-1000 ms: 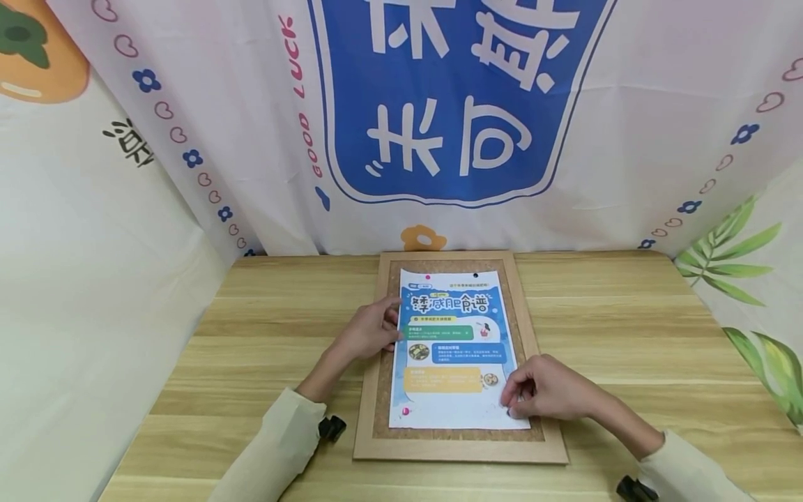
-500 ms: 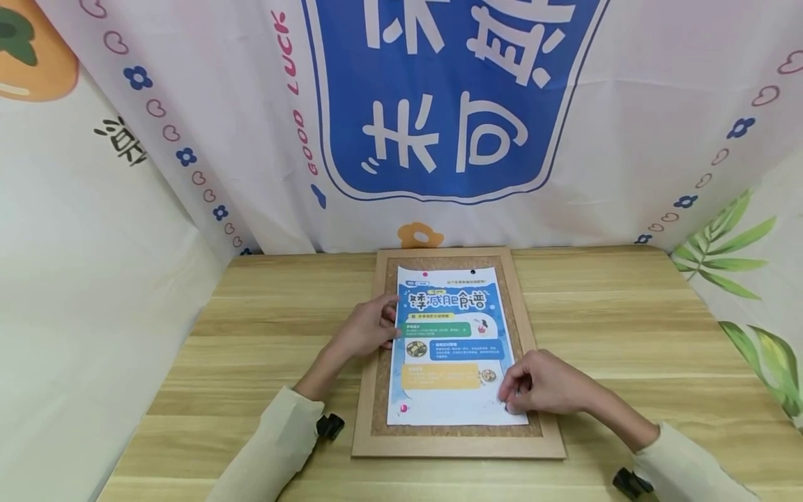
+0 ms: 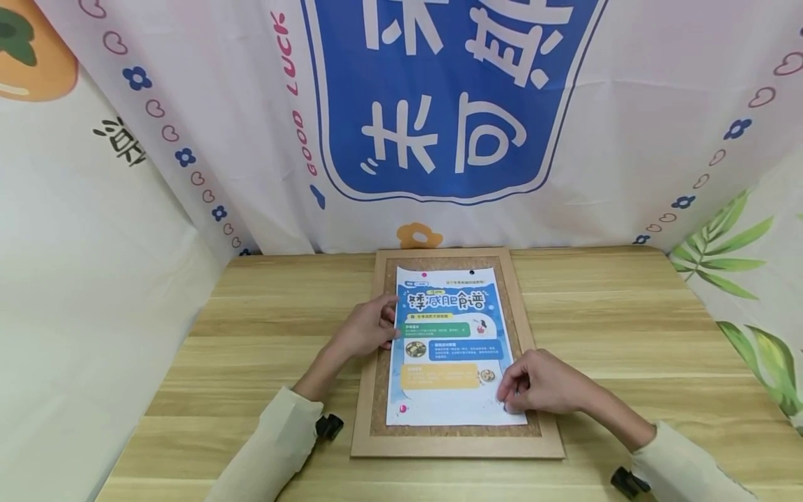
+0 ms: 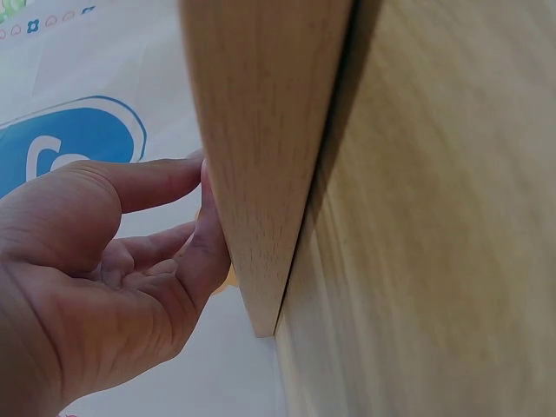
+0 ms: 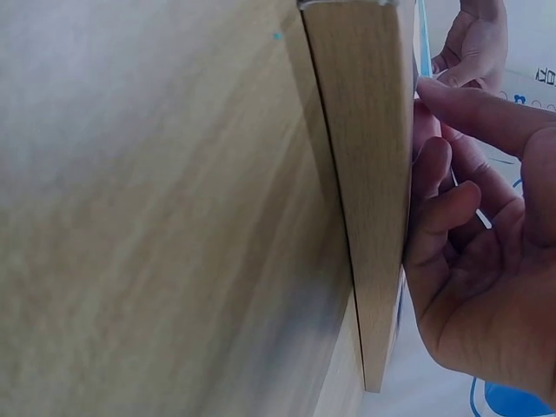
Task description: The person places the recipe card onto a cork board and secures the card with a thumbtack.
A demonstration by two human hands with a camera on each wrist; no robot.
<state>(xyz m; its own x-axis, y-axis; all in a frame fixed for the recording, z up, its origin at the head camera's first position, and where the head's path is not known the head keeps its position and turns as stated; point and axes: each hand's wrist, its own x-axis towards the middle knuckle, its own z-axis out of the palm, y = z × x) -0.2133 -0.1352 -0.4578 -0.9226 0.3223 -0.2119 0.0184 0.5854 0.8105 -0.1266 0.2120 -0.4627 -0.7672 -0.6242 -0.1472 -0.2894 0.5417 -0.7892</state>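
Observation:
A printed paper sheet (image 3: 448, 411) in blue and white lies on a wood-framed cork board (image 3: 458, 447). Pink push pins sit at its upper left (image 3: 424, 275) and lower left; a black push pin (image 3: 472, 272) sits at its upper right. My right hand (image 3: 544, 382) pinches a small dark push pin (image 3: 506, 408), mostly hidden by the fingers, at the sheet's lower right corner. My left hand (image 3: 369, 325) rests at the sheet's left edge, thumb and fingertips touching it. In the left wrist view, that hand's fingers (image 4: 204, 248) lie against the board's frame.
The board lies flat on a wooden table (image 3: 251, 362), its far edge near a printed cloth backdrop (image 3: 263, 174). Black wrist cameras are strapped at both sleeves (image 3: 276, 446). More white cloth (image 3: 94, 279) hangs at the left side.
The head view has shifted slightly. Both hands keep their places on the sheet, and the right fingers stay at the lower right corner.

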